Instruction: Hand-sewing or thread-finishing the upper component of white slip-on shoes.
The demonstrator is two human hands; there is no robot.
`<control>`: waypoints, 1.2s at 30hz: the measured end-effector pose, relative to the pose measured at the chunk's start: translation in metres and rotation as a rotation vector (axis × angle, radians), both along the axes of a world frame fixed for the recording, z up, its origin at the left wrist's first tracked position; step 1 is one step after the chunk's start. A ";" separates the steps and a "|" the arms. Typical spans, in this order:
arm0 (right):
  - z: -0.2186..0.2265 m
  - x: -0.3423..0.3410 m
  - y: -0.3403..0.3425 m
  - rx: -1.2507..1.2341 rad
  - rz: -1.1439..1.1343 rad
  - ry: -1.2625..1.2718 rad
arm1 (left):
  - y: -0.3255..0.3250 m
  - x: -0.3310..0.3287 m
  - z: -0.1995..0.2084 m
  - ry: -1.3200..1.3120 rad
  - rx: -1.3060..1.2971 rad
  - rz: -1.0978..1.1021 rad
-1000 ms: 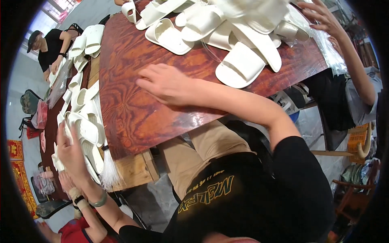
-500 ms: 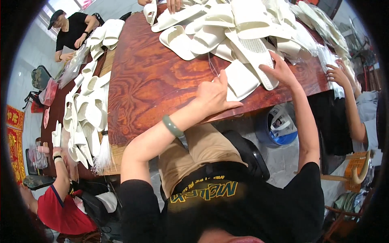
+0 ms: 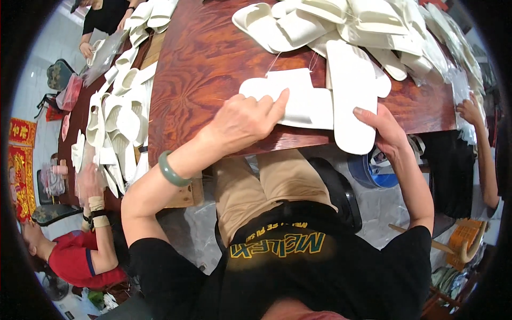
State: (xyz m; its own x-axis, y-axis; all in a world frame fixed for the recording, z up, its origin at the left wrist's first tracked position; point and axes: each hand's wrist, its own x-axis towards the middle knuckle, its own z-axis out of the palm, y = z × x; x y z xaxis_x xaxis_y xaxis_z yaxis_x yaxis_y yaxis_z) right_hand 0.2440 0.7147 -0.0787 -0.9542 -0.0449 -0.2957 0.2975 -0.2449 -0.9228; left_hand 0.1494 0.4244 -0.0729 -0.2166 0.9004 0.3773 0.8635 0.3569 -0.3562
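L hand (image 3: 242, 122) is resting on a white slipper (image 3: 296, 96), fingers partly curled, one digit stretching onto the strap; can't tell if it's actually gripping. That slipper is lying strap-up nr the near edge of the tbl (image 3: 197, 69). R hand (image 3: 390, 130) is gripping the 2nd slipper (image 3: 353, 96) nr its near end, thumb on top; it's pointing near-to-far, just R of the other, near end sticking out past the tbl edge. Green bangle (image 3: 174, 172) is circling the L wrist. Slipper pile (image 3: 381, 24) is covering the far R part. Over L, a slipper row (image 3: 126, 120) is running near-to-far, w/ a co-worker in red (image 3: 80, 261) reaching in nr it. Blue bucket (image 3: 368, 173) is standing below the edge, R of the legs.
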 end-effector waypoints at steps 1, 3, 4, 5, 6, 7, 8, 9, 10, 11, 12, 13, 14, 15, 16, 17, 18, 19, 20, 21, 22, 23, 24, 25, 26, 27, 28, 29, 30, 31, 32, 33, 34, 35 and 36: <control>0.004 0.004 -0.004 0.012 0.032 -0.009 | -0.015 0.000 0.004 -0.020 0.025 -0.008; 0.010 0.010 -0.007 0.092 0.041 -0.031 | -0.043 -0.011 0.012 -0.008 0.065 -0.004; 0.013 0.013 -0.006 0.164 0.046 -0.046 | -0.056 -0.018 0.014 -0.028 0.085 0.011; 0.019 0.015 -0.006 0.207 0.029 -0.066 | -0.071 -0.026 0.015 -0.050 0.105 0.028; 0.024 0.016 -0.001 0.241 0.063 -0.083 | -0.085 -0.034 0.015 -0.082 0.144 0.037; 0.029 0.018 0.005 0.273 0.097 -0.098 | -0.098 -0.043 0.016 -0.110 0.181 0.047; 0.032 0.018 0.007 0.334 0.100 -0.092 | -0.110 -0.052 0.015 -0.152 0.233 0.067; 0.035 0.019 0.009 0.396 0.104 -0.085 | -0.123 -0.058 0.016 -0.203 0.272 0.097; 0.041 0.019 0.013 0.471 0.154 -0.071 | -0.134 -0.066 0.013 -0.217 0.316 0.147; 0.043 0.016 0.013 0.479 0.168 -0.068 | -0.145 -0.074 0.007 -0.230 0.357 0.202; 0.043 0.012 0.012 0.694 0.214 0.095 | -0.158 -0.083 0.002 -0.226 0.365 0.218; 0.044 0.008 0.009 0.902 0.257 0.262 | -0.171 -0.092 -0.003 -0.237 0.392 0.269; 0.050 0.002 0.005 1.241 0.372 0.392 | -0.178 -0.097 -0.009 -0.251 0.422 0.310; 0.045 -0.006 0.000 1.246 0.381 0.397 | -0.185 -0.099 -0.015 -0.250 0.430 0.318; 0.030 -0.016 -0.004 1.653 0.334 0.547 | -0.189 -0.101 -0.019 -0.260 0.482 0.350; 0.019 -0.027 -0.009 2.062 0.266 0.698 | -0.194 -0.103 -0.024 -0.271 0.537 0.380; 0.013 -0.040 -0.014 2.102 0.332 0.561 | -0.202 -0.104 -0.032 -0.266 0.535 0.439; 0.001 -0.053 -0.020 2.226 0.296 0.648 | -0.204 -0.098 -0.031 -0.263 0.537 0.447; -0.008 -0.060 -0.022 2.283 0.257 0.709 | -0.202 -0.087 -0.027 -0.416 0.607 0.620; -0.012 -0.065 -0.024 2.339 0.217 0.770 | -0.200 -0.077 -0.024 -0.572 0.673 0.790; 0.000 -0.067 -0.041 2.329 0.224 0.800 | -0.205 -0.065 -0.023 -0.620 0.733 0.815; 0.023 -0.063 -0.065 2.247 0.414 0.399 | -0.208 -0.051 -0.016 -0.657 0.707 0.856; 0.039 -0.062 -0.086 2.119 0.585 0.007 | -0.205 -0.041 -0.013 -0.687 0.704 0.858; 0.041 -0.069 -0.104 2.117 0.603 0.040 | -0.206 -0.033 -0.013 -0.718 0.702 0.870; 0.045 -0.069 -0.117 2.022 0.532 0.287 | -0.208 -0.037 -0.015 -0.748 0.521 1.007; 0.047 -0.071 -0.126 1.905 0.462 0.523 | -0.207 -0.039 -0.018 -0.747 0.532 1.021; 0.032 -0.090 -0.124 1.854 0.362 0.926 | -0.199 -0.041 -0.018 -0.738 0.501 1.039; 0.023 -0.113 -0.126 1.876 0.300 1.028 | -0.186 -0.045 -0.020 -0.736 0.469 1.039; 0.016 -0.139 -0.130 1.888 0.237 1.140 | -0.176 -0.047 -0.019 -0.839 0.519 1.012; 0.005 -0.166 -0.134 1.837 0.286 1.158 | -0.177 -0.050 -0.025 -0.831 0.524 1.015; -0.001 -0.189 -0.137 1.788 0.335 1.171 | -0.177 -0.057 -0.038 -0.786 0.575 0.938; -0.002 -0.202 -0.144 1.742 0.323 1.047 | -0.175 -0.061 -0.047 -0.746 0.619 0.856; -0.002 -0.210 -0.158 1.687 0.309 0.924 | -0.174 -0.061 -0.048 -0.762 0.563 0.909; -0.002 -0.213 -0.172 1.545 0.252 0.959 | -0.175 -0.058 -0.046 -0.763 0.558 0.901; -0.001 -0.211 -0.191 1.465 0.168 0.918 | -0.176 -0.053 -0.045 -0.769 0.565 0.900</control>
State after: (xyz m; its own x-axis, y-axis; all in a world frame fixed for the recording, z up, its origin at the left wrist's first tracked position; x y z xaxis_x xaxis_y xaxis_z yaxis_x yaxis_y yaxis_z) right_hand 0.0331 0.5240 -0.0802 -0.8347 -0.3653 0.4121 -0.4748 0.8564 -0.2027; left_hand 0.0969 0.2484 -0.1182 -0.9825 0.0876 0.1642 0.1600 0.8482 0.5049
